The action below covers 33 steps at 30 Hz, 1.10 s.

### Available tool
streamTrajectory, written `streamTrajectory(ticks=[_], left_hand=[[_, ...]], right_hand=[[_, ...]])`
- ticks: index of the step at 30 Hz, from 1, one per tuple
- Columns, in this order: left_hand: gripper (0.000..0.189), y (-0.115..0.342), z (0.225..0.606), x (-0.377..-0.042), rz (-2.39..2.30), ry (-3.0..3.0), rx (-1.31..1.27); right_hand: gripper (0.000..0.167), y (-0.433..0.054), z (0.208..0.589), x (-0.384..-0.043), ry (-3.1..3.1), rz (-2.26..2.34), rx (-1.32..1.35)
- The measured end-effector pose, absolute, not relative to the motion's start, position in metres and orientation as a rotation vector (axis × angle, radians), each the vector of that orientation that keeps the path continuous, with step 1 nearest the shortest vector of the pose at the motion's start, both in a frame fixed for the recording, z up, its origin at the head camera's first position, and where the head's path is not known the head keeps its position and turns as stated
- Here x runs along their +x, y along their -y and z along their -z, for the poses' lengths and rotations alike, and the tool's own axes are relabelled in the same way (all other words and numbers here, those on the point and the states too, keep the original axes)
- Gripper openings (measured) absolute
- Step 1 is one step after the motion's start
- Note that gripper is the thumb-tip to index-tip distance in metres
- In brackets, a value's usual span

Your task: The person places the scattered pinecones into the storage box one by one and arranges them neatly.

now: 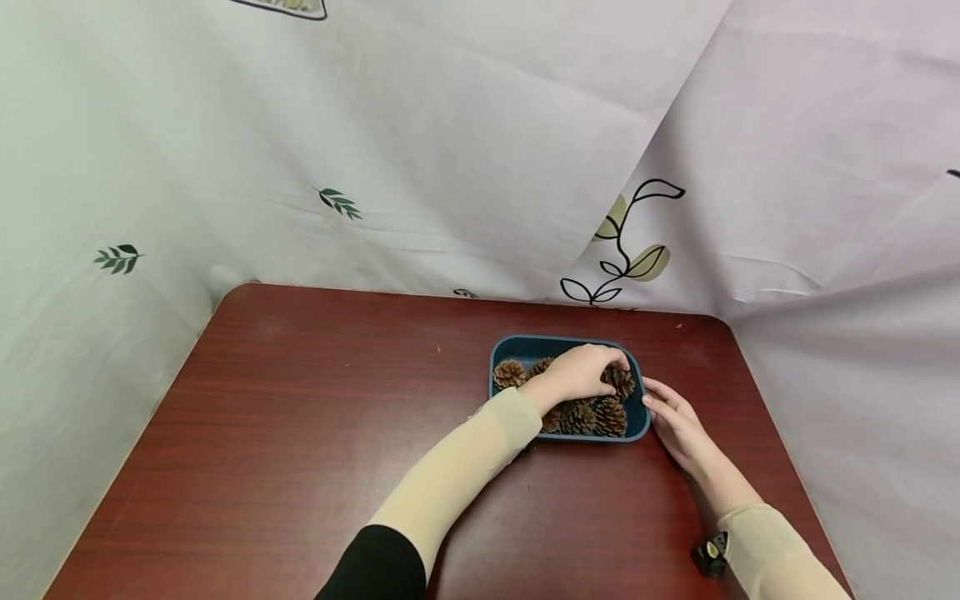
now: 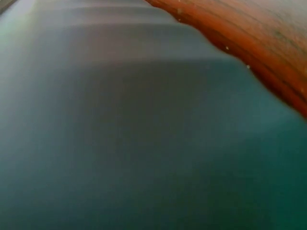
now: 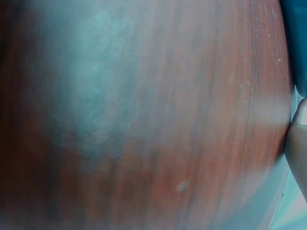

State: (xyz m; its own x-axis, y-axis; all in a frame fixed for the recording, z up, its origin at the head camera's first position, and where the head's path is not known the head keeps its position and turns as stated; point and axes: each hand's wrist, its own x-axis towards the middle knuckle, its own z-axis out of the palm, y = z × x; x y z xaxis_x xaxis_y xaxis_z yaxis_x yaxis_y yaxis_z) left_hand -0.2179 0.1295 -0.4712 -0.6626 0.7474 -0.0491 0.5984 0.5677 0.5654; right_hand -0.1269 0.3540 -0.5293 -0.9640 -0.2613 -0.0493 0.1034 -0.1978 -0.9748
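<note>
A dark blue rectangular box (image 1: 514, 343) holds several brown pine cones (image 1: 578, 417). My left hand (image 1: 579, 372) reaches in from the left, its thumb and fingers around a pine cone (image 1: 619, 382) at the box's right end. Some cones are partly hidden under this hand and wrist. Outside the right end, my right hand (image 1: 677, 425) has its thumb and forefinger against the box wall, fingers fairly straight. The left wrist view is filled by the blurred box wall (image 2: 144, 134). In the right wrist view, a thumb (image 3: 298, 148) shows near the box's corner (image 3: 296, 43).
The box stands on a reddish-brown wooden table (image 1: 300, 400), near its far right part. White cloth (image 1: 450, 150) with leaf prints hangs behind the table and along both sides. A small black device (image 1: 709, 555) is at the right wrist.
</note>
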Motion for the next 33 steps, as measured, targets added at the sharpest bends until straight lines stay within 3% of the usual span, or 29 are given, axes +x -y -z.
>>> streamTrajectory(ticks=[19,33], left_hand=[[0.041,-0.122,0.462,-0.212,-0.682,-2.565,1.269],[0.048,-0.076,0.438,-0.19,-0.715,-2.639,1.352]], right_hand=[[0.042,-0.358,0.528,-0.129,-1.825,2.236,-0.191],[0.041,-0.357,0.529,-0.126,-1.803,2.262,-0.204]])
